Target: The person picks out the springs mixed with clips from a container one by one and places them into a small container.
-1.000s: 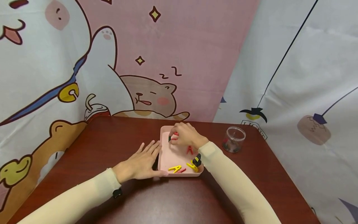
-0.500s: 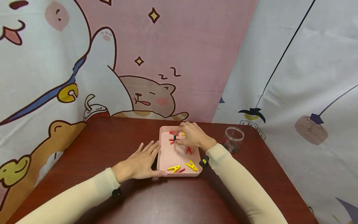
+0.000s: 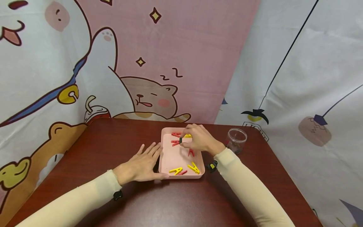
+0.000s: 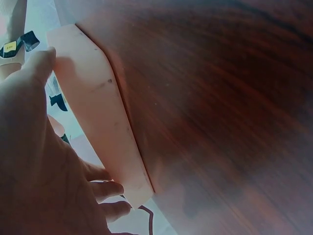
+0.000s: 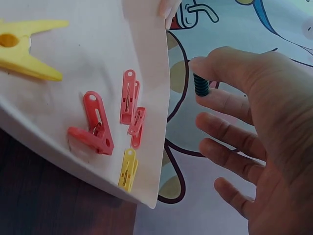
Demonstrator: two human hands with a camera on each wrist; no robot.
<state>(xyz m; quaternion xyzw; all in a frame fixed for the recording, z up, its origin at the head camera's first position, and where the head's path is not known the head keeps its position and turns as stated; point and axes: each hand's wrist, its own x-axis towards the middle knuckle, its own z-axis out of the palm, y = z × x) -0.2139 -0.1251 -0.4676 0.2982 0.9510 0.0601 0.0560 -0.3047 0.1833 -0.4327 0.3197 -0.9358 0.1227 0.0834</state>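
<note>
My right hand (image 3: 199, 138) pinches a small dark ribbed cylinder (image 5: 201, 84) between thumb and forefinger, its other fingers spread apart. In the head view it is over the far part of a pink tray (image 3: 167, 157). Red clothespins (image 3: 175, 134) and a yellow clothespin (image 3: 187, 136) lie near the cylinder there, and another red clothespin (image 3: 191, 153) is just below the hand. At the tray's near end lie two yellow clothespins (image 3: 193, 168) and a red one (image 3: 182, 172). My left hand (image 3: 139, 165) steadies the tray's left side, fingers straight, thumb on the near corner.
A clear round jar (image 3: 236, 141) with dark things at its bottom stands right of the tray. All of it is on a dark red-brown table (image 3: 141, 201), with a cartoon-printed cloth (image 3: 204, 63) hanging behind and along the sides.
My right hand has moved to the right over the tray with the dark cylinder, uncovering the red and yellow clothespins at the far end. The left hand has stayed in place.
</note>
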